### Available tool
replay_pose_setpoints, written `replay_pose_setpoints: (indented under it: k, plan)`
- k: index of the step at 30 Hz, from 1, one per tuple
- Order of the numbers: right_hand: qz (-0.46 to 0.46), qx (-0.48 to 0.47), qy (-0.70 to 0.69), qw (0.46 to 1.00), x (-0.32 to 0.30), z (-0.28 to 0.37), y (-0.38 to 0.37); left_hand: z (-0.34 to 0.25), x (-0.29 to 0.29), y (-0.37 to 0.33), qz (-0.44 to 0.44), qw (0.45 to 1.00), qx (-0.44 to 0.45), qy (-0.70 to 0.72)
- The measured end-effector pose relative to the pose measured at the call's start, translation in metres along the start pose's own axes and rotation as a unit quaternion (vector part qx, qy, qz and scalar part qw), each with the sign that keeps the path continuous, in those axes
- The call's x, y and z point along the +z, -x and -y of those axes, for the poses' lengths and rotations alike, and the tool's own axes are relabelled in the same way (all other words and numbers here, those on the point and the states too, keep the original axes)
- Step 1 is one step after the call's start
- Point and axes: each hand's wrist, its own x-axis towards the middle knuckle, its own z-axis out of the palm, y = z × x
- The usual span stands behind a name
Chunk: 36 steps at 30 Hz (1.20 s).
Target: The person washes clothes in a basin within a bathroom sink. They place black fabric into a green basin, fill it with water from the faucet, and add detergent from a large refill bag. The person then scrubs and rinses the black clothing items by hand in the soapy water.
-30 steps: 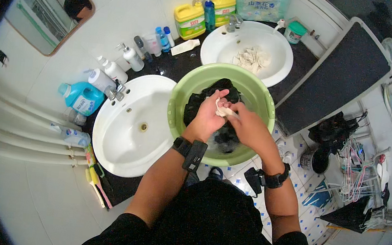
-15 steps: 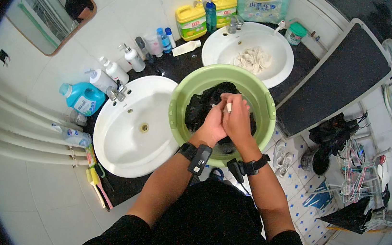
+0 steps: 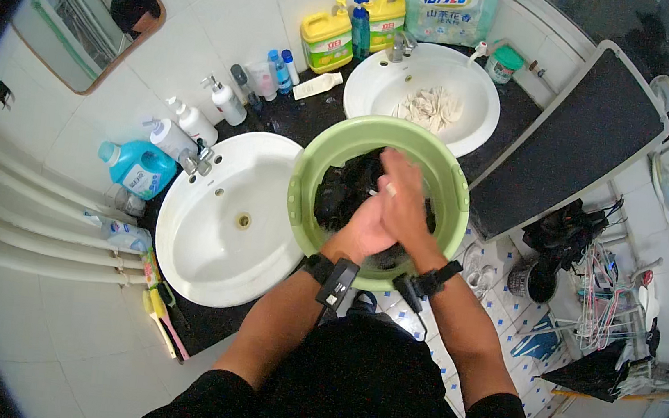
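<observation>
Over a light green plastic basin [image 3: 298, 180], my two hands are pressed against each other. My right hand [image 3: 405, 199] lies on top with its fingers stretched out and smeared by motion; a small pale band shows on one finger. Underneath it, my left hand [image 3: 369, 228] shows its palm side near the thumb, while its fingers are mostly hidden behind the right. Dark wet cloth [image 3: 340, 189] sits in water in the basin, just below the hands. Whether anything lies between the palms cannot be seen.
A white sink [image 3: 204, 264] stands left of the basin. Another sink [image 3: 481, 114] behind it holds pale cloth [image 3: 430, 108]. Bottles, including a blue detergent jug [image 3: 141, 169], line the dark counter. A tall dark panel [image 3: 579, 129] stands at right, near hangers [image 3: 603, 281].
My right hand's fingers have straightened from a curled clasp and slid forward over the left. Both hands remain over the basin. The whole view has shifted slightly.
</observation>
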Motion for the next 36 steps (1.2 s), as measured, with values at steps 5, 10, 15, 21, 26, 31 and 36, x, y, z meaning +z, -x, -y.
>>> replay_pose_setpoints:
  k: [5, 10, 15, 21, 26, 31, 36]
  plan:
    - [-0.036, 0.162, 0.005, 0.986, 0.017, 0.041, 0.014, 0.016, 0.024, -0.003, 0.014, 0.956, 0.124, -0.267]
    - [-0.005, 0.096, 0.044, 0.994, 0.000, 0.000, -0.006, 0.013, 0.038, -0.014, -0.090, 0.979, 0.061, -0.171]
    - [-0.287, 0.269, 0.541, 0.744, 0.111, -0.069, 0.009, 0.026, 0.038, -0.033, -0.130, 0.936, 0.117, -0.304]
    - [-0.022, 0.157, 0.038, 0.987, 0.010, -0.008, 0.010, 0.027, 0.046, -0.021, -0.107, 0.951, 0.112, -0.268]
    - [0.013, 0.246, -0.012, 0.969, 0.002, -0.030, -0.013, 0.011, 0.041, -0.021, -0.133, 0.970, 0.071, -0.191]
    - [0.009, 0.094, -0.032, 0.995, 0.025, 0.004, 0.001, -0.009, 0.046, -0.015, -0.170, 0.937, 0.134, -0.276]
    - [0.029, 0.106, 0.178, 0.978, -0.001, -0.014, -0.017, 0.013, 0.056, -0.009, -0.093, 0.979, 0.061, -0.172]
